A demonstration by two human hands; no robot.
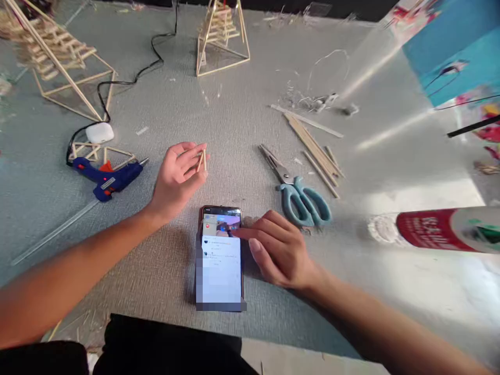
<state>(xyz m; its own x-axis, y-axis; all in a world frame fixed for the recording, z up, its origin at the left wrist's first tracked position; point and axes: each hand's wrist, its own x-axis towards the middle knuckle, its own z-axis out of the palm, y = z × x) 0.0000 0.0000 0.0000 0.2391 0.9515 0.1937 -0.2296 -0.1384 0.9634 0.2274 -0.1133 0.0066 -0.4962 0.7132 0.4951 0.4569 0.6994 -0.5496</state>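
Observation:
My left hand (180,174) is closed around small wooden sticks (204,160), which stand up between thumb and fingers just above the table. On the table in front of me lies a smartphone (219,271) with its screen lit, a picture at the top and text below; its lower part is blurred out. The index finger of my right hand (279,250) reaches the upper right of the screen, and its other fingers are curled with nothing visible in them. Scissors (300,200) with light blue handles lie beyond the right hand.
A blue glue gun (109,177) with a clear glue stick (57,232) lies left, near a white case (100,133). Wooden stick frames (222,39) stand at the back. Loose sticks (312,143) and a red-labelled bottle (427,229) lie right. A black cord (136,78) crosses the table.

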